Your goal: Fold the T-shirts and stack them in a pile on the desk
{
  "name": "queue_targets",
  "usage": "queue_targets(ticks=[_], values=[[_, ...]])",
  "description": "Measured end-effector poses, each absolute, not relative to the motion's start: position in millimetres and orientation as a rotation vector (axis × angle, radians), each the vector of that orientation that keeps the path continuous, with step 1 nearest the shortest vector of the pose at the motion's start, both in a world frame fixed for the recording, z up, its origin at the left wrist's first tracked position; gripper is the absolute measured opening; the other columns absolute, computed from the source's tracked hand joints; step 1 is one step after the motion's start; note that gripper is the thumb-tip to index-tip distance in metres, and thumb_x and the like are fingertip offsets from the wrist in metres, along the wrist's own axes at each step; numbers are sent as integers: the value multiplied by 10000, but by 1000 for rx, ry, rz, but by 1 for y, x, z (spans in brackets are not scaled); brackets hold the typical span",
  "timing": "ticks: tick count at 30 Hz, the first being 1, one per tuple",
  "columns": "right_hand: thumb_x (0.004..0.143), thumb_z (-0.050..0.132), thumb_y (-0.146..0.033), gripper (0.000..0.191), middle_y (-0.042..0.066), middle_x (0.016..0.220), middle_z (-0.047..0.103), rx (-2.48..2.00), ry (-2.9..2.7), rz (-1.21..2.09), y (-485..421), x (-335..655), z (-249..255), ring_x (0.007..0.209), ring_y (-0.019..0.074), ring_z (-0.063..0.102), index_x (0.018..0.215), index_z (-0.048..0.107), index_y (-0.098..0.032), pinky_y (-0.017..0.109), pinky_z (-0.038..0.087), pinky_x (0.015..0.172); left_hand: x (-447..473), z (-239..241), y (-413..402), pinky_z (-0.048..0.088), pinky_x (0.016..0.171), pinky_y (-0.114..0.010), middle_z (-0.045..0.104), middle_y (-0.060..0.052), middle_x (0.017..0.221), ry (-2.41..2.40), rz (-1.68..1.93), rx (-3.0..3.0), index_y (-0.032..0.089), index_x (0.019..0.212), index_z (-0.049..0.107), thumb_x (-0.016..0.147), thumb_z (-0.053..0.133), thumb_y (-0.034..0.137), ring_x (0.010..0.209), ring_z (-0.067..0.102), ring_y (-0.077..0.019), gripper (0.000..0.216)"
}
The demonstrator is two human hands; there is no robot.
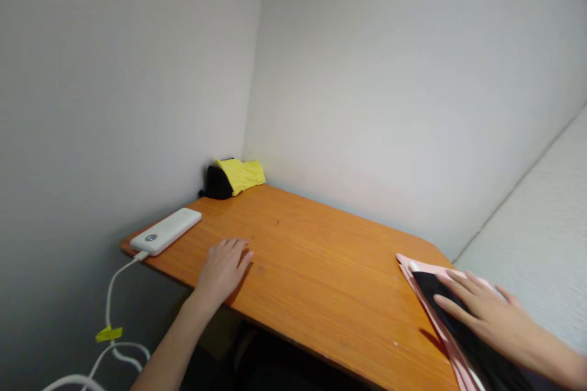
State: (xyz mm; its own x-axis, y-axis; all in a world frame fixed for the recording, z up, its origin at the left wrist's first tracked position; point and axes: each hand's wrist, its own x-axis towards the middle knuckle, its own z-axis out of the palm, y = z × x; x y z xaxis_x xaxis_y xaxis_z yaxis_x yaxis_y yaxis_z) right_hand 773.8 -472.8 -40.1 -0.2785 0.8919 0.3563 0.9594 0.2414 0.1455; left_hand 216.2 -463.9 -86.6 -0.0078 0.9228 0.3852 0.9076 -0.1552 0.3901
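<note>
My left hand lies flat on the orange wooden table, fingers stretched out, holding nothing, a short way right of a white power bank. My right hand rests with spread fingers on a black sheet that lies on a stack of pink sheets at the table's right end.
A white cable with a yellow tag hangs from the power bank off the left edge. A yellow and black cloth bundle sits in the far corner against the grey walls. A white textured surface lies at the right.
</note>
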Motion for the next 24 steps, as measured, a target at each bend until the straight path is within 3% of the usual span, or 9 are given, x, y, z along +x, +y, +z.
queue_targets(ticks=[4,10,13,17,21,24], values=[[892,274,-705,722,64,1541,319,-1712,-2538,-323,-395,605,-24,1440,291,222,1462,399,-281,558,164,1154,184,-106,-461,249,1127,-509,500,-130,1432,2161,789,2196,165,1265,589,962,381,431,1351,399,-295,454],[950,394,-527,627,106,1584,182,-1220,-2646,196,-300,354,-53,1450,293,189,1492,326,-218,545,133,1154,184,-105,-462,236,1151,-506,491,-107,1446,2140,768,2163,178,1306,571,943,410,413,1363,396,-285,461],[947,436,-345,531,134,1572,228,-1121,-2517,416,-260,268,-67,1430,277,248,1444,395,-163,484,205,1150,183,-102,-463,228,1159,-525,480,-101,1456,2129,769,2114,188,1311,572,938,411,394,1372,387,-287,455],[879,398,-107,427,186,1501,353,-1125,-2402,471,-224,202,-81,1382,259,337,1278,547,-65,377,268,1128,181,-102,-462,204,1170,-549,450,-95,1479,2108,771,2069,199,1328,564,931,411,386,1388,364,-299,465],[827,403,-74,376,165,1309,560,-1143,-2280,547,-203,186,-85,1224,268,499,1112,647,-96,373,354,1053,180,-102,-462,194,1179,-543,442,-87,1484,2089,771,2025,191,1340,555,922,417,370,1396,350,-299,475],[813,385,-99,404,133,1243,602,-1171,-2141,570,-187,197,-69,1193,267,505,1119,648,-125,395,360,1040,179,-103,-461,192,1179,-543,456,-82,1475,2081,794,2015,193,1335,556,921,418,363,1389,361,-294,468]])
